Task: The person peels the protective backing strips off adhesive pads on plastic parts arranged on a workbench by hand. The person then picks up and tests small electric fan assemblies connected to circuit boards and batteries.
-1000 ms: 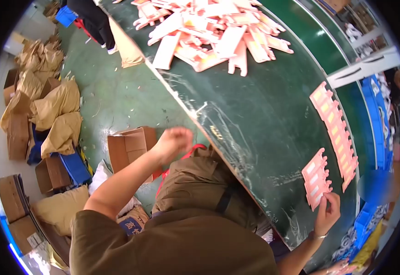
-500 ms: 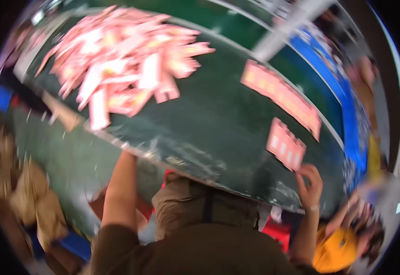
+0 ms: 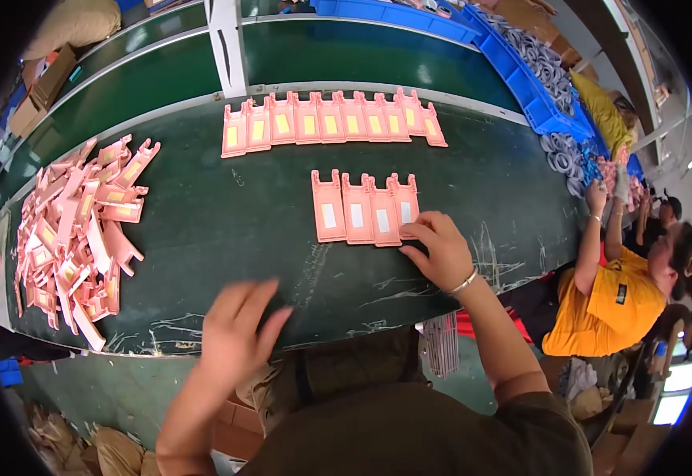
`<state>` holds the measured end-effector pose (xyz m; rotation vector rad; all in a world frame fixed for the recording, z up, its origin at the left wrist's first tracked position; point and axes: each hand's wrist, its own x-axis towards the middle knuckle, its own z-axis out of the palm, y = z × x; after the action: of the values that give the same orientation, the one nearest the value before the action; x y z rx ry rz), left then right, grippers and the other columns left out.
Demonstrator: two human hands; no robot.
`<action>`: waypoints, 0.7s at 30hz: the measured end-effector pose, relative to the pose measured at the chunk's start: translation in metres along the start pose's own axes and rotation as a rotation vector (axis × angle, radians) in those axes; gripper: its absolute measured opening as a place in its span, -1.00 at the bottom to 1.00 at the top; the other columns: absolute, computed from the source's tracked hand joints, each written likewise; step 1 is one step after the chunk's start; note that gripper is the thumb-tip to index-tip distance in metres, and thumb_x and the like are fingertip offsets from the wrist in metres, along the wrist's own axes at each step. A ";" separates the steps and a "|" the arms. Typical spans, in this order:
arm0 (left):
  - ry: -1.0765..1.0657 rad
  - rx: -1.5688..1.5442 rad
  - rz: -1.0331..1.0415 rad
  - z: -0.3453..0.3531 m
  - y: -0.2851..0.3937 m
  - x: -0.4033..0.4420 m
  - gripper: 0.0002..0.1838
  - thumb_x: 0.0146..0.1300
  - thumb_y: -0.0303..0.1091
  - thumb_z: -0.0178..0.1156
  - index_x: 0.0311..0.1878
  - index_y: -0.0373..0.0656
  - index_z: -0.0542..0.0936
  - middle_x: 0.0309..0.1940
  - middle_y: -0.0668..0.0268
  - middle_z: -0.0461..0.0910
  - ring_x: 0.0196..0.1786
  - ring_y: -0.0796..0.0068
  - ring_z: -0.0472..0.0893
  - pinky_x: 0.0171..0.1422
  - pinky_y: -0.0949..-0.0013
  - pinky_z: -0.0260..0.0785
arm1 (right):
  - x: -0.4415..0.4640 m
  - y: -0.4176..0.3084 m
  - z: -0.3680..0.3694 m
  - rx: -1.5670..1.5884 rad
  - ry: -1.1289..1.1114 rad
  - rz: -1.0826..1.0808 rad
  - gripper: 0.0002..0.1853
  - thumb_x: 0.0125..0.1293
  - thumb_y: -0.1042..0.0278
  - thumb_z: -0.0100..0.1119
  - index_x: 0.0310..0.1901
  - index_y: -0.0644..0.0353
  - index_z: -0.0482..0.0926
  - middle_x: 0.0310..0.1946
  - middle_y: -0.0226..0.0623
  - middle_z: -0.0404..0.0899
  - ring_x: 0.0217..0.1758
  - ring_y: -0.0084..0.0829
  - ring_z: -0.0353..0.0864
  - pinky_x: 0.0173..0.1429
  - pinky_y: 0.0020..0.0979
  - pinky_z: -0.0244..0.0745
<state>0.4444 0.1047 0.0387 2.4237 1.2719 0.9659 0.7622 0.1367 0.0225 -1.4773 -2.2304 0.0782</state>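
Across the middle, green table (image 3: 271, 214); at left, heap of pink parts (image 3: 84, 230); upper centre, yellow-labelled row (image 3: 352, 113); centre, white-labelled row of four (image 3: 355, 200); lower left-centre, left hand (image 3: 235, 335), loosely spread; against rightmost piece (image 3: 404, 192), right hand (image 3: 443, 252), grip unclear.

Four pink plates (image 3: 368, 213) lay flat, side by side, near the middle, their notched ends pointing far, each bearing a white rectangle (image 3: 356, 215). Beyond them, a longer row of pink plates (image 3: 341, 127) showed yellow rectangles (image 3: 309, 124). At left, a jumbled heap of pink plates (image 3: 97, 242) lay at mixed angles.
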 end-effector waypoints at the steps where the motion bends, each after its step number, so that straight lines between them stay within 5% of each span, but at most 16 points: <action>1: -0.059 0.072 0.013 0.012 -0.002 0.026 -0.52 -0.04 -0.28 0.33 -0.03 -0.27 0.48 -0.22 0.13 0.49 -0.21 0.17 0.52 -0.18 0.27 0.42 | 0.002 0.001 0.001 0.024 0.016 -0.009 -0.67 -0.11 0.42 0.33 -0.22 0.08 0.54 -0.32 -0.33 0.40 -0.28 -0.32 0.43 -0.18 -0.34 0.39; 5: -0.230 0.083 0.080 0.056 -0.007 0.076 -0.45 -0.02 -0.19 0.31 0.03 -0.24 0.42 -0.18 0.16 0.43 -0.15 0.19 0.50 -0.11 0.28 0.43 | 0.009 0.008 0.002 0.045 0.006 -0.033 -0.69 -0.08 0.40 0.31 -0.22 0.03 0.54 -0.34 -0.37 0.41 -0.29 -0.36 0.43 -0.20 -0.37 0.39; 14: -0.306 -0.002 0.160 0.109 0.002 0.126 -0.73 0.02 -0.37 0.27 -0.18 -0.21 0.54 -0.33 0.22 0.45 -0.24 0.22 0.51 -0.18 0.29 0.42 | 0.014 0.066 -0.007 -0.083 -0.016 -0.126 -0.76 -0.02 0.41 0.08 -0.27 -0.10 0.61 -0.39 -0.47 0.45 -0.33 -0.43 0.44 -0.22 -0.44 0.41; 21: -0.354 0.011 0.216 0.137 -0.003 0.165 -0.76 0.07 -0.36 0.21 -0.18 -0.20 0.52 -0.33 0.22 0.44 -0.23 0.21 0.51 -0.16 0.27 0.43 | 0.026 0.100 -0.017 -0.134 -0.010 -0.091 -0.80 -0.02 0.43 0.17 -0.31 -0.07 0.62 -0.40 -0.47 0.45 -0.31 -0.42 0.46 -0.22 -0.44 0.42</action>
<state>0.5982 0.2509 0.0075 2.6290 0.9113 0.5389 0.8468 0.1987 0.0174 -1.4426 -2.3477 -0.0951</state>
